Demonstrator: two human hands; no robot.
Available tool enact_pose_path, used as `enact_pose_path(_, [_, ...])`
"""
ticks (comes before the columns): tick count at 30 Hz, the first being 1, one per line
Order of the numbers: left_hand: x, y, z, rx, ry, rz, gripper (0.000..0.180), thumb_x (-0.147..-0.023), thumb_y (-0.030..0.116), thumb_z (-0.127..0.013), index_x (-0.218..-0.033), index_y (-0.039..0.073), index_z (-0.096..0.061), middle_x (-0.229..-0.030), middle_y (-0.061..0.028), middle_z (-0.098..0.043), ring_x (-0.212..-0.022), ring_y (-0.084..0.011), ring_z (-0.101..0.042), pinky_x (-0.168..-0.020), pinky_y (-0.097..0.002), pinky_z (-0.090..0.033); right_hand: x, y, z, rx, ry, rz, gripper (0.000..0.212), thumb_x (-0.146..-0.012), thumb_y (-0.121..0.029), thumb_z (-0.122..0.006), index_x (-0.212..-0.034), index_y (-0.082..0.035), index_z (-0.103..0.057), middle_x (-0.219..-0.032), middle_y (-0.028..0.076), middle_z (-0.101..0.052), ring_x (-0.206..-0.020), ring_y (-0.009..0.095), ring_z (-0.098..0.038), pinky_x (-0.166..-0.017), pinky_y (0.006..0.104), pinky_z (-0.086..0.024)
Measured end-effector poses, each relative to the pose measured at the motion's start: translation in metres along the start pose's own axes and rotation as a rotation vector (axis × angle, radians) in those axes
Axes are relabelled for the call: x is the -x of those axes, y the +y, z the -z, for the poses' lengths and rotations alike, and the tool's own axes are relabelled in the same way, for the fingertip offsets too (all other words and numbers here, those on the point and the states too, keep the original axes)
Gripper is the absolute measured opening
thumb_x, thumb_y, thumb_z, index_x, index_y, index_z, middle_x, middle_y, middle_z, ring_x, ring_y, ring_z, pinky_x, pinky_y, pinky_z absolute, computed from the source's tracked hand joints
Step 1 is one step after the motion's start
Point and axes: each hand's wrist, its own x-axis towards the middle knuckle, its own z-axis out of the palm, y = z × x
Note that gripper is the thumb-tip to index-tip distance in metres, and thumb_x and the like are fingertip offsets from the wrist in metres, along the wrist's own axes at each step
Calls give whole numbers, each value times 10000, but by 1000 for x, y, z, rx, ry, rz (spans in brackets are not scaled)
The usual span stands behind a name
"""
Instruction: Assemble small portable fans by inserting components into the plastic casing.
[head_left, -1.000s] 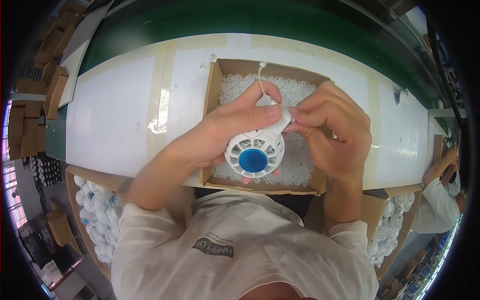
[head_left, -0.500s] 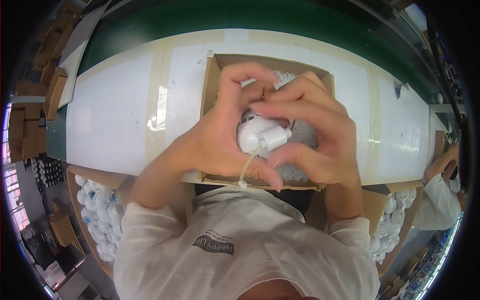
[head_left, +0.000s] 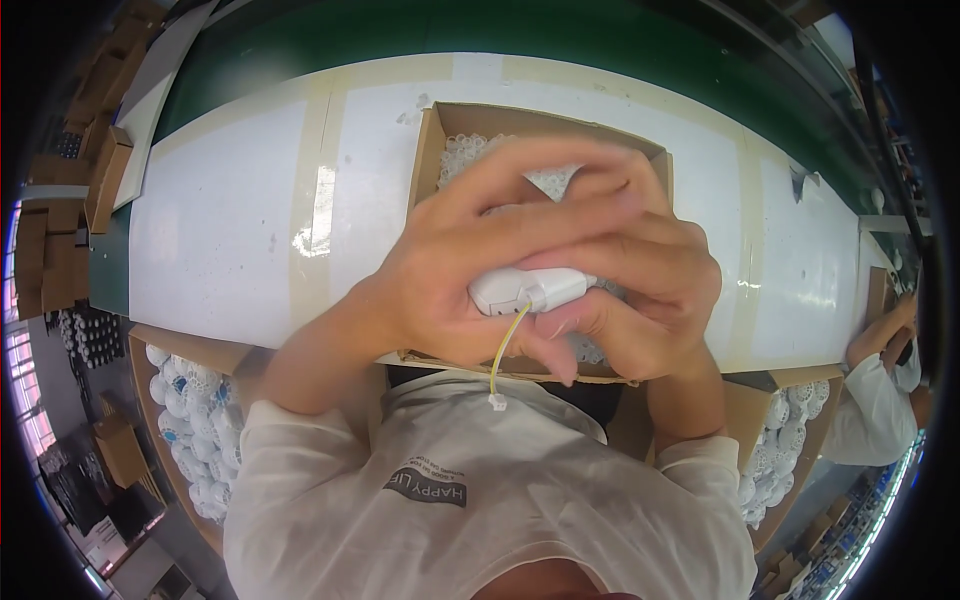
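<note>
A rounded white plastic housing (head_left: 497, 293) with a short tubular side piece (head_left: 560, 286) is held between my hands above an open carton. My left hand (head_left: 435, 270) curls round its left and far sides, thumb below. My right hand (head_left: 660, 270) closes on it from the right, fingers over the top and thumb at the tubular piece. The fingers of both hands overlap and hide much of the housing. From it hangs a thin yellow wire (head_left: 505, 346), ending in a small white plug (head_left: 497, 402) in front of my shirt.
The cardboard carton (head_left: 428, 150) under my hands holds many small clear plastic pieces (head_left: 474, 152). It stands on a white worktop (head_left: 220, 220). Boxes of white perforated round parts (head_left: 200, 430) flank me on both sides. Another person (head_left: 880, 390) is at far right.
The housing has turned and tilted in my hands, and my fingers now cover more of its top. The yellow wire and plug hang slightly lower. My left fingers reach further across to the right.
</note>
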Motion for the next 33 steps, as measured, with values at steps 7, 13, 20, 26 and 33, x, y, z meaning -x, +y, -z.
enact_pose_path(7, [-2, 6, -7, 104, 42, 45, 581, -711, 227, -863, -1225, 9, -702, -1284, -178, -658, -1104, -316, -669, -895, -372, -562, 6, -4, 3, 3, 28, -82, 330, -677, -178, -778, -917, 48, -763, -856, 123, -696, -808, 265, -483, -710, 371, -403])
enact_pose_path(13, [-1, 6, 1, -107, -54, 4, 614, -777, 302, -819, -1272, -23, -657, -1289, -215, -647, -1056, -331, -682, -892, -383, -562, 8, 4, 5, -14, 69, -95, 204, -719, -152, -812, -893, -52, -779, -818, 70, -710, -758, 245, -484, -677, 333, -430])
enact_pose_path(20, [5, 0, -2, -137, 101, -18, 631, -739, 202, -846, -1313, 28, -650, -1291, -161, -641, -1037, -307, -664, -922, -362, -543, -4, 8, 4, 16, -47, -45, 293, -749, -106, -758, -1015, 16, -746, -1014, 131, -714, -935, 270, -592, -851, 359, -461])
enact_pose_path(26, [-3, 1, 21, -280, 349, 60, 686, -762, 236, -850, -1387, 106, -598, -1200, -139, -630, -1145, -304, -614, -982, -400, -503, 12, 19, 18, -65, 174, -503, 551, -915, -63, -643, -1446, -4, -504, -1326, 180, -616, -1213, 349, -571, -1080, 435, -407])
enact_pose_path(33, [56, 54, 130, -970, 139, 216, 483, -842, 366, -770, -1291, 212, -678, -1209, -129, -661, -1216, -309, -590, -1030, -444, -476, 21, 25, 26, 807, -543, -407, 566, -1006, -195, -618, -1535, -174, -418, -1488, 147, -499, -1322, 391, -491, -1200, 471, -267])
